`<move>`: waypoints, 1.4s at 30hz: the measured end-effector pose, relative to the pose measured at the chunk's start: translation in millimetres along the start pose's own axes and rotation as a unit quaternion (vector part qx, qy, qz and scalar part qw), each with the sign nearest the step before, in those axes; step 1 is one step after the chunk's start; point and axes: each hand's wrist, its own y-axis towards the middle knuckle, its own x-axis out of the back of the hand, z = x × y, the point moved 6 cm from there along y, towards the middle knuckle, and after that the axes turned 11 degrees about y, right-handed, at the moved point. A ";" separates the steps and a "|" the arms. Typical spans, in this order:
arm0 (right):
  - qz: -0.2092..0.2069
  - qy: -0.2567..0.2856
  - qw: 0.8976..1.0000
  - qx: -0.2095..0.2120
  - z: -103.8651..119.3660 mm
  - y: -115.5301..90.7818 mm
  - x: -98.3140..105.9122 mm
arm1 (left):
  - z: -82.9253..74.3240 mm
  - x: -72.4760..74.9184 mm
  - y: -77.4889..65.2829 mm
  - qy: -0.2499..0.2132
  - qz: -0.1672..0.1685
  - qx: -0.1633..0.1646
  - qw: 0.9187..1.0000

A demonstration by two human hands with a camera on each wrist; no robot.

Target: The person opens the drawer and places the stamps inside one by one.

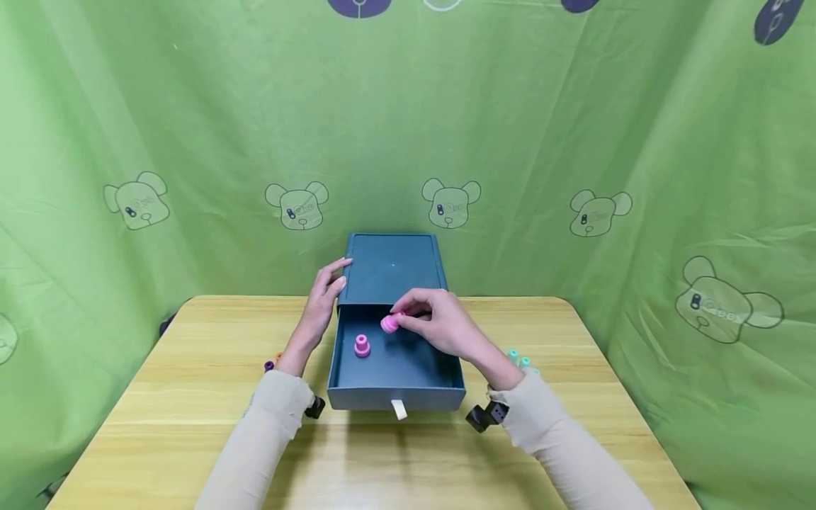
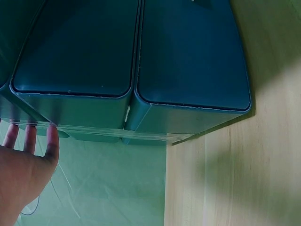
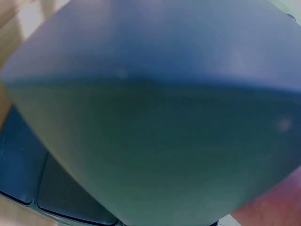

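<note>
Above the dark blue, shallow rectangular drawer [image 1: 357, 398], toward its back: small pink stepped piece [image 1: 390, 324], tilted, held off the drawer floor. Pinched between thumb and fingertips of the right hand [image 1: 440, 322], finger gap narrow, only as wide as the grip needs. Lower left of it, inside the same drawer: second pink piece [image 1: 362, 346], wide ringed base and narrower hollow-topped neck, upright, nearer the left wall than the right.

At the front of the drawer, near mid-width: short white pull tab [image 1: 399, 409]. Behind: matching dark blue flat-topped box [image 1: 392, 269], drawer open toward the near side. Along its left side: left hand [image 1: 321, 297], fingers loosely extended, nothing in grasp, fingertips against the upper edge; same contact in the left wrist view. Right wrist view mostly filled by a blurred blue surface; which part, cannot tell.

Underneath: pale wood-grain worktop [image 1: 159, 411]. By the left wrist, small orange piece [image 1: 278, 355] and dark purple piece [image 1: 269, 365], just beside each other. Past the right wrist, small turquoise pieces [image 1: 525, 362], partly hidden by the cream sleeve [image 1: 542, 418]. Farther out, at back and sides: green fabric curtain [image 1: 382, 127], printed with cartoon bear heads.
</note>
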 end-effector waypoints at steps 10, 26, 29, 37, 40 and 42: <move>0.001 -0.017 1.000 0.000 -5.4 0.7 -10.4 | 4.1 -0.4 1.6 -0.001 -0.004 -0.003 1.000; 0.007 -0.047 0.999 0.006 -3.9 4.3 -17.7 | 5.8 0.4 0.6 0.000 -0.007 -0.003 1.000; 0.009 -0.056 0.998 0.002 -4.3 4.2 -18.8 | 5.8 1.0 0.5 -0.002 -0.007 -0.008 1.000; 0.021 -0.069 0.997 0.004 -5.5 4.9 -21.6 | 5.2 1.3 1.0 -0.002 -0.007 -0.006 1.000; 0.026 -0.073 0.997 0.006 -6.0 5.1 -22.7 | 5.8 0.8 1.5 -0.001 -0.005 -0.003 1.000; 0.030 -0.077 0.997 0.007 -6.2 5.2 -23.5 | 5.9 0.5 2.0 0.000 -0.003 0.001 1.000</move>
